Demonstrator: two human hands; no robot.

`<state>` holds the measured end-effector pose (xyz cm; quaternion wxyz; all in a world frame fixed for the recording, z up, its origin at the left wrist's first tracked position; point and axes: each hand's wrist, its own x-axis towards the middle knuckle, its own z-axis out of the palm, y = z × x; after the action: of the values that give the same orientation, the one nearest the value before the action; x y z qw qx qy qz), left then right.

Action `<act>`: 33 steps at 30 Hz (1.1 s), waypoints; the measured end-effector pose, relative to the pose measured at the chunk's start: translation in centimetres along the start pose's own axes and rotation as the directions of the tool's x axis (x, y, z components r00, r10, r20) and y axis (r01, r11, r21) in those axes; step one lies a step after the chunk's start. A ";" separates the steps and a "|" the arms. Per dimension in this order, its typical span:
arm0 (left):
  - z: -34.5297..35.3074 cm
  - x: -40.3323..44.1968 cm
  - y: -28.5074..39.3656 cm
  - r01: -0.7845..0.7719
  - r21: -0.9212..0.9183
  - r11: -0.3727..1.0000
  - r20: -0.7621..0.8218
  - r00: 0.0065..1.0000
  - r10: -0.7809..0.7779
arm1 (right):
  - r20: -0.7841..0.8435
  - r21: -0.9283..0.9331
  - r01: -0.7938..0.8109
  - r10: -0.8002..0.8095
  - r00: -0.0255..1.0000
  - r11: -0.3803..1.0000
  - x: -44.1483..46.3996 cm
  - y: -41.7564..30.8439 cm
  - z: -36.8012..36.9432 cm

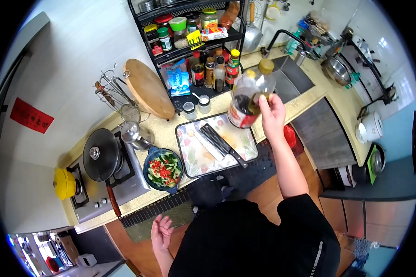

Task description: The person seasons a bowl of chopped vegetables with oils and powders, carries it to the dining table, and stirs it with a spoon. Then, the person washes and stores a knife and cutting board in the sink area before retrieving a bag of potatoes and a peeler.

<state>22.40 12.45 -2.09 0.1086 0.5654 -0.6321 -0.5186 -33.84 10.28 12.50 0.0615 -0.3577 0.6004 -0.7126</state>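
My R hand [273,115] is grasping the bottle w/ dark liquid [245,104], a bit tilted, its yellowish cap on; the bottle is above the counter, near the R edge of the patterned cutting board [196,154]. On this board lies a knife w/ black handle [235,156]. My L hand [162,231] is released, fingers a little curled, holding nthg, in front of the counter. The blue bowl [163,169] w/ green pcs and chopped red bits is just beside the board, on its L side. Lidded wok [101,154] sits on the stove [133,182], L of the bowl.
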 end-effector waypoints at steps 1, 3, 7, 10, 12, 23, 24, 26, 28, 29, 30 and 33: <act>-0.3 0.2 -1.4 0.008 0.492 0.871 0.030 0.999 -0.027 | 0.028 0.000 -0.092 0.092 0.995 0.996 -2.0 -1.4 -0.7; -0.6 -0.4 -3.0 -0.089 0.931 0.354 0.115 0.992 -0.053 | 0.072 0.061 -0.204 0.200 0.977 0.977 -5.8 -3.7 -0.8; -3.0 1.0 1.5 -0.383 0.598 0.704 0.211 0.922 0.323 | 0.274 -0.180 -0.262 0.304 0.913 0.948 -12.9 -4.3 -2.6; -3.3 4.5 7.5 -0.549 0.346 0.761 0.123 0.830 0.544 | 0.378 -0.266 -0.191 0.284 0.881 0.945 -17.9 -3.9 -2.8; -2.5 4.4 13.5 -0.583 0.193 0.789 0.204 0.811 0.548 | 0.444 -0.267 -0.242 0.342 0.828 0.933 -21.2 -3.8 -2.5; 0.1 2.9 19.2 -0.892 0.232 0.387 0.285 0.443 0.850 | 0.676 -0.274 -0.178 0.321 0.663 0.945 -27.3 -6.8 1.8; -0.5 2.6 19.4 -0.896 0.247 0.368 0.302 0.432 0.850 | 0.694 -0.266 -0.158 0.303 0.653 0.951 -27.3 -6.9 2.1; -1.2 2.6 19.3 -0.901 0.268 0.341 0.324 0.417 0.849 | 0.730 -0.245 -0.118 0.264 0.630 0.962 -27.0 -7.0 2.7; -1.6 2.6 18.8 -0.905 0.275 0.325 0.339 0.407 0.848 | 0.752 -0.231 -0.088 0.235 0.616 0.969 -26.5 -7.4 3.5; -1.4 2.5 18.5 -0.887 0.300 0.350 0.311 0.438 0.843 | 0.757 -0.237 -0.049 0.216 0.617 0.970 -26.4 -7.4 3.7; -1.0 2.5 18.0 -0.869 0.323 0.375 0.283 0.467 0.838 | 0.760 -0.244 -0.010 0.198 0.618 0.970 -26.1 -7.5 3.9; -0.5 2.3 17.1 -0.821 0.367 0.436 0.231 0.535 0.812 | 0.780 -0.253 -0.014 0.212 0.589 0.967 -25.7 -7.7 4.6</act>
<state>11.70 7.29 10.38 0.2099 0.1934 -0.9246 -0.2522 -9.62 21.93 8.40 0.3300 -0.6046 0.6049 -0.3995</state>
